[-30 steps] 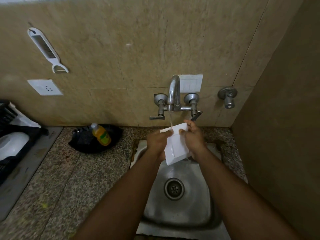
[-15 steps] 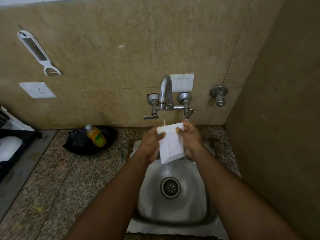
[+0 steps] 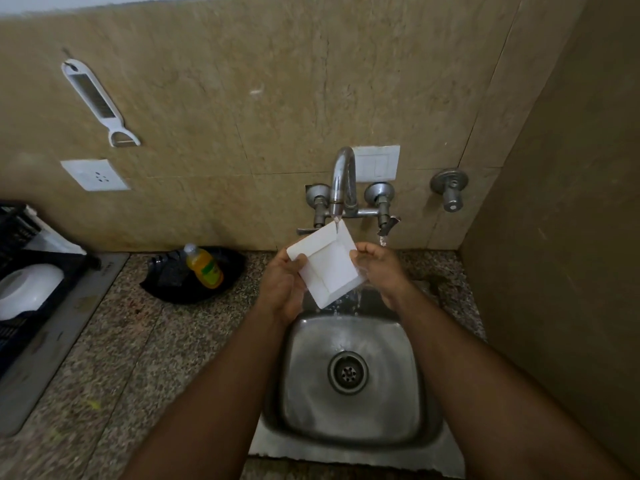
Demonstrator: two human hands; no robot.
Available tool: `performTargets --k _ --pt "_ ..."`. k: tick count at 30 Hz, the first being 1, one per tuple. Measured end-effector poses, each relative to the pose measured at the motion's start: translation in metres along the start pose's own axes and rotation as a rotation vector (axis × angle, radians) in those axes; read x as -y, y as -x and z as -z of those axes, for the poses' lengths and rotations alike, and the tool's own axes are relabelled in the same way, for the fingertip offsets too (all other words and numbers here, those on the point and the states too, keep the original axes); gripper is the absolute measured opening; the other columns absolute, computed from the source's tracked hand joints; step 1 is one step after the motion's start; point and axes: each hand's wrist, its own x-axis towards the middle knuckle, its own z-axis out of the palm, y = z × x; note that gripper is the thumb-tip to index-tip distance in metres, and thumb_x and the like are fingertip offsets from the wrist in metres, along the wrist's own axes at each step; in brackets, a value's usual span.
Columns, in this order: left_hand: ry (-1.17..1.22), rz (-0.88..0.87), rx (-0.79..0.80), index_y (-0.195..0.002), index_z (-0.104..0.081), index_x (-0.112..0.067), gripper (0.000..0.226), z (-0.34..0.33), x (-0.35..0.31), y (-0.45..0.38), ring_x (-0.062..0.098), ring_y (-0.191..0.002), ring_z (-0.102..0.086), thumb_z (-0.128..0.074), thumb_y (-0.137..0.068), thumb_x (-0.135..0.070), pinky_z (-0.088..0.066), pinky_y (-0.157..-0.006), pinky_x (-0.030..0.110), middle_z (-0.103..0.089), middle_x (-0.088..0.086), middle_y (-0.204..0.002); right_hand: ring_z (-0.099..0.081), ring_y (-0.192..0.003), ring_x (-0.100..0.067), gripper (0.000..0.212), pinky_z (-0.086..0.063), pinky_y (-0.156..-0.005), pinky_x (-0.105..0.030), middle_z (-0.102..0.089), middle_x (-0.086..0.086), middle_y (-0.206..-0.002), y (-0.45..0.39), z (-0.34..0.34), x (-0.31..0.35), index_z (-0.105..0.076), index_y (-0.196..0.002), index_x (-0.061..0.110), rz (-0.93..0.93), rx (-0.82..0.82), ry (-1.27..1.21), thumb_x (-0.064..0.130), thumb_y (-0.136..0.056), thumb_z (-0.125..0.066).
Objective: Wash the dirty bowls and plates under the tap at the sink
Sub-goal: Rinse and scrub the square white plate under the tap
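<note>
A white square plate (image 3: 329, 265) is tilted under the running tap (image 3: 343, 181), above the back of the steel sink (image 3: 349, 379). Water hits its upper corner and runs off its lower edge into the basin. My left hand (image 3: 282, 285) grips the plate's left edge, thumb on its face. My right hand (image 3: 379, 268) holds the right edge with curled fingers. Both forearms reach in from the bottom of the view.
A yellow dish-soap bottle (image 3: 204, 266) lies in a black dish (image 3: 194, 275) on the granite counter, left of the sink. A black rack (image 3: 20, 268) with a white bowl (image 3: 29, 289) stands at far left. A wall rises close on the right.
The plate has turned from upright to a diamond tilt, its inner face now towards me and its top corner under the stream. Both hands shifted slightly apart along its edges.
</note>
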Motion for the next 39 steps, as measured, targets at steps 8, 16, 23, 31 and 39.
performTargets --k 8,16,23,31,39 --pt "-0.031 0.03 -0.065 -0.128 -0.062 -0.007 0.032 0.006 0.007 0.003 0.032 -0.113 -0.067 -0.053 -0.098 0.0 -0.058 -0.08 0.043 -0.072 0.013 -0.122 -0.071 -0.099 -0.026 0.019 -0.062 -0.084 -0.048 -0.076 -0.001 -0.107 0.001 0.012 -0.017 -0.074 -0.108 0.023 -0.06 0.033 0.098 0.014 -0.101 -0.059" --pt "-0.344 0.034 0.064 -0.128 -0.065 -0.011 0.032 -0.03 0.0 -0.007 0.029 -0.114 -0.068 -0.047 -0.103 -0.001 -0.058 -0.093 0.047 -0.072 0.01 -0.125 -0.072 -0.094 -0.027 0.02 -0.06 -0.075 -0.045 -0.076 -0.006 -0.106 0.013 0.032 -0.025 -0.071 -0.101 0.021 -0.12 -0.086 -0.067 0.014 -0.104 -0.052" --pt "-0.163 0.238 0.011 -0.123 -0.061 -0.005 0.04 -0.016 0.007 0.01 0.043 -0.11 -0.069 -0.043 -0.109 -0.037 -0.058 -0.093 0.056 -0.07 0.025 -0.119 -0.073 -0.092 -0.017 0.017 -0.06 -0.082 -0.039 -0.078 0.005 -0.097 0.027 0.046 -0.021 -0.076 -0.088 0.023 0.209 0.014 0.176 0.006 -0.087 -0.075" --pt "-0.193 0.171 -0.074 -0.117 -0.064 -0.003 0.025 -0.01 0.017 0.007 0.033 -0.106 -0.071 -0.044 -0.102 0.002 -0.064 -0.072 0.042 -0.071 0.018 -0.12 -0.049 -0.139 -0.025 0.038 -0.054 -0.09 -0.023 -0.049 -0.005 -0.154 0.032 0.043 -0.022 -0.081 -0.088 0.015 0.151 -0.016 0.086 -0.02 -0.073 -0.074" --pt "-0.334 0.128 0.002 -0.121 -0.065 -0.013 0.032 -0.001 0.012 0.014 0.03 -0.107 -0.071 -0.043 -0.105 0.004 -0.064 -0.073 0.04 -0.072 0.012 -0.12 -0.071 -0.104 -0.026 0.043 -0.063 -0.079 -0.044 -0.074 -0.005 -0.113 0.017 0.039 -0.007 -0.067 -0.113 0.014 -0.006 -0.141 -0.123 -0.016 -0.085 -0.054"
